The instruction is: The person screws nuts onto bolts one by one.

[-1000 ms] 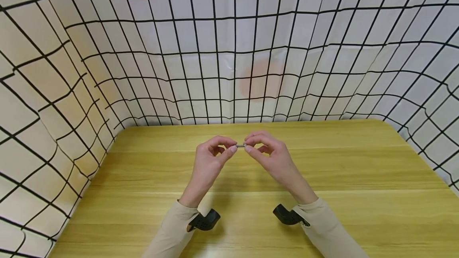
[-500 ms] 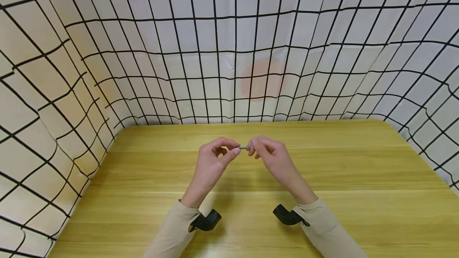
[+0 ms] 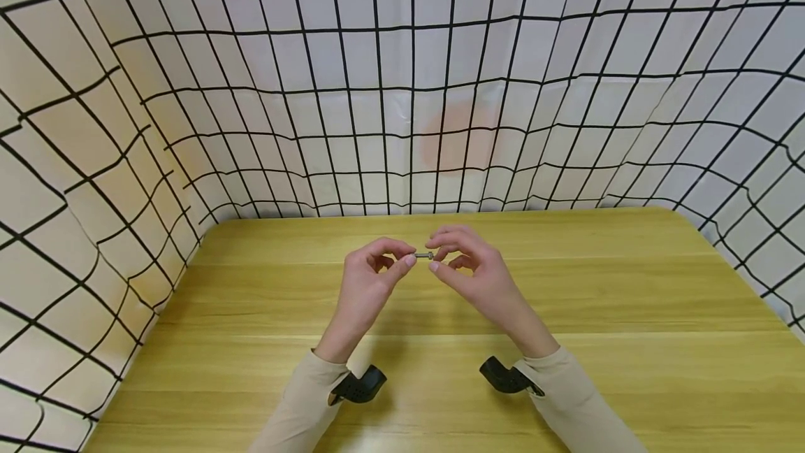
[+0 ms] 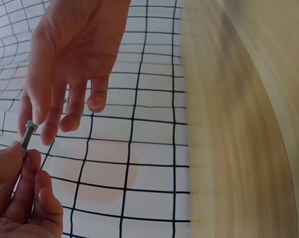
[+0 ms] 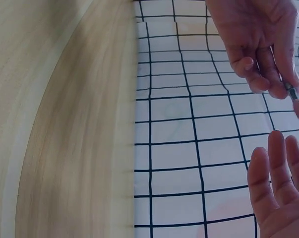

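Note:
A small metal bolt (image 3: 423, 255) lies level between both hands above the table. My left hand (image 3: 367, 284) pinches its left end between thumb and fingertips. In the left wrist view a nut (image 4: 31, 124) sits at the bolt's other end, and the shank (image 4: 26, 138) shows between it and the left fingers. Around that nut, my right hand (image 3: 478, 275) holds its thumb and index finger parted, the thumb tip just below it. In the right wrist view several right fingers (image 5: 278, 168) are extended, and the bolt (image 5: 292, 92) is partly hidden by the thumb.
A wooden table (image 3: 251, 313) lies beneath the hands. White cloth with a black grid (image 3: 352, 110) rises behind it and along both sides. Black wrist mounts (image 3: 361, 384) stick out from the beige sleeves (image 3: 302, 397).
The right fingers, closed and turned over the nut half a second ago, have rolled back and parted around it. The left hand keeps its pinch, shifting slightly left and up.

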{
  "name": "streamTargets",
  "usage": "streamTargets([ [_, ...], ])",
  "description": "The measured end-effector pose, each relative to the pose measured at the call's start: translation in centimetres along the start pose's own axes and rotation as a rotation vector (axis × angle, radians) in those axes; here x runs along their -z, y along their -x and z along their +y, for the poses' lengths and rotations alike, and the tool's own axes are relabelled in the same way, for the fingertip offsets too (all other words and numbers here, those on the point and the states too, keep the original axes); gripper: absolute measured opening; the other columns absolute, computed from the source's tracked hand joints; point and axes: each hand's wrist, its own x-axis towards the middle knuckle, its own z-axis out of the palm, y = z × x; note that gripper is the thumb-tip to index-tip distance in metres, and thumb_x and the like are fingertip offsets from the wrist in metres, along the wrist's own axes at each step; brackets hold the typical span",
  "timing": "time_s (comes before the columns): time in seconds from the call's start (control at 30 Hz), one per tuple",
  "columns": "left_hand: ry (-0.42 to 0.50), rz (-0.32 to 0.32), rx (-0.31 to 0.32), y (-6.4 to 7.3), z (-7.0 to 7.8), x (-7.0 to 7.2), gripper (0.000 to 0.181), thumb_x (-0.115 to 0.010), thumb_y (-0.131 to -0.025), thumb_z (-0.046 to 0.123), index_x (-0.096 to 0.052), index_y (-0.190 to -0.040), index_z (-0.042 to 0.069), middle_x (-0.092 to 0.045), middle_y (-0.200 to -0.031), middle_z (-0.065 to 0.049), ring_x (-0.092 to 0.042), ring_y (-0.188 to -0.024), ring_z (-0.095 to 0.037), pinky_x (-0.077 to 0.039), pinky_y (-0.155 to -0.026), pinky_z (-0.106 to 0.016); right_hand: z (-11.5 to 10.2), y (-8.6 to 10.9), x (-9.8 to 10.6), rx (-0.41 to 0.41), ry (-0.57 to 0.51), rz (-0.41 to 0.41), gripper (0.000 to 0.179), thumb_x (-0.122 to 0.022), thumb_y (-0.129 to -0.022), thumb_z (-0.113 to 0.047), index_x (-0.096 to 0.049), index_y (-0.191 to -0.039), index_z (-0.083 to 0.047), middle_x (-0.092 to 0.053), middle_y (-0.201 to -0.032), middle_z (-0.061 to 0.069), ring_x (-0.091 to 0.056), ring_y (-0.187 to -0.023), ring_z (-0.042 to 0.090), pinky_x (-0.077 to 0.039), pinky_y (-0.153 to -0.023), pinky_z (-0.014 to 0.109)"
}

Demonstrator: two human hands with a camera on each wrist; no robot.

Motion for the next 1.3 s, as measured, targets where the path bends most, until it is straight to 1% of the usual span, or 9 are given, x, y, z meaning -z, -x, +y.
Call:
streamTargets([
  [0.17,-0.004,-0.005,-0.004,0.0,0.1,0.0,0.007,-0.069,-0.09,-0.002,-0.071,-0.095,-0.006,-0.067,-0.089,-0.014,-0.058,-0.083,-0.027,-0.046,-0.074,-0.039,-1.9,0.0,-0.2,0.011,0.024,0.011,0.016,-0.066,-0.091,0.005,-0.067,-0.105,0.0,-0.06,-0.112,0.01,-0.058,-0.095,0.02,-0.052,-0.076,0.036],
  [0.37,-0.004,-0.005,0.0,0.0,0.2,0.0,0.009,-0.069,-0.09,-0.002,-0.071,-0.096,-0.008,-0.067,-0.089,-0.014,-0.057,-0.083,-0.027,-0.046,-0.074,-0.04,-2.4,0.0,-0.2,-0.022,0.034,0.017,0.012,-0.066,-0.092,0.003,-0.068,-0.103,-0.001,-0.062,-0.109,0.008,-0.057,-0.094,0.019,-0.051,-0.076,0.037],
  [0.57,0.011,-0.021,-0.004,0.0,0.1,0.0,0.008,-0.069,-0.09,-0.002,-0.071,-0.095,-0.007,-0.066,-0.089,-0.014,-0.057,-0.083,-0.029,-0.045,-0.072,-0.031,-2.3,0.1,-0.2,-0.062,0.04,0.017,0.007,-0.063,-0.095,-0.004,-0.07,-0.098,-0.006,-0.062,-0.108,0.006,-0.055,-0.098,0.018,-0.048,-0.077,0.038],
  [0.7,0.019,-0.033,0.0,0.1,0.1,-0.1,0.008,-0.069,-0.09,-0.001,-0.071,-0.095,-0.006,-0.066,-0.088,-0.014,-0.056,-0.083,-0.029,-0.043,-0.071,-0.026,-2.2,0.1,-0.1,-0.08,0.022,0.01,0.011,-0.061,-0.098,-0.007,-0.07,-0.092,-0.006,-0.063,-0.102,0.007,-0.055,-0.092,0.02,-0.047,-0.075,0.037],
  [0.83,0.019,-0.027,0.003,0.1,0.1,-0.2,0.007,-0.069,-0.09,-0.001,-0.071,-0.095,-0.005,-0.066,-0.088,-0.013,-0.057,-0.083,-0.027,-0.044,-0.073,-0.03,0.0,0.0,-0.1,-0.085,0.0,-0.014,0.017,-0.057,-0.101,-0.013,-0.069,-0.09,-0.01,-0.063,-0.093,0.005,-0.055,-0.086,0.024,-0.048,-0.072,0.036],
  [0.93,0.017,-0.023,0.009,0.1,0.2,-0.2,0.008,-0.069,-0.09,-0.001,-0.071,-0.095,-0.006,-0.066,-0.088,-0.014,-0.057,-0.084,-0.029,-0.045,-0.073,-0.031,1.6,0.0,0.0,-0.105,0.0,-0.032,0.023,-0.053,-0.104,-0.021,-0.069,-0.09,-0.013,-0.064,-0.09,0.001,-0.057,-0.085,0.026,-0.05,-0.074,0.038],
  [1.07,0.014,-0.02,0.016,-0.1,-0.9,-0.2,0.009,-0.069,-0.09,-0.001,-0.071,-0.097,-0.007,-0.066,-0.089,-0.015,-0.057,-0.085,-0.033,-0.044,-0.072,-0.029,1.6,0.1,0.2,-0.125,-0.004,-0.033,0.022,-0.054,-0.103,-0.025,-0.068,-0.093,-0.012,-0.064,-0.088,0.005,-0.059,-0.083,0.026,-0.052,-0.073,0.04],
  [1.17,0.013,-0.01,0.012,-0.4,-2.4,-0.3,0.01,-0.071,-0.089,0.001,-0.072,-0.097,-0.005,-0.067,-0.09,-0.013,-0.057,-0.085,-0.031,-0.045,-0.073,-0.032,1.4,0.0,0.3,-0.119,-0.005,-0.026,0.011,-0.062,-0.099,-0.02,-0.066,-0.106,-0.013,-0.064,-0.1,0.004,-0.06,-0.087,0.023,-0.052,-0.074,0.038],
  [1.3,0.016,0.005,-0.004,-0.6,-3.4,-0.3,0.009,-0.072,-0.089,0.006,-0.074,-0.096,0.001,-0.068,-0.09,-0.009,-0.057,-0.084,-0.024,-0.045,-0.074,-0.035,0.9,-0.1,0.3,-0.07,0.013,-0.004,0.031,-0.07,-0.092,-0.007,-0.062,-0.121,-0.011,-0.059,-0.119,0.001,-0.061,-0.094,0.021,-0.052,-0.077,0.033],
])
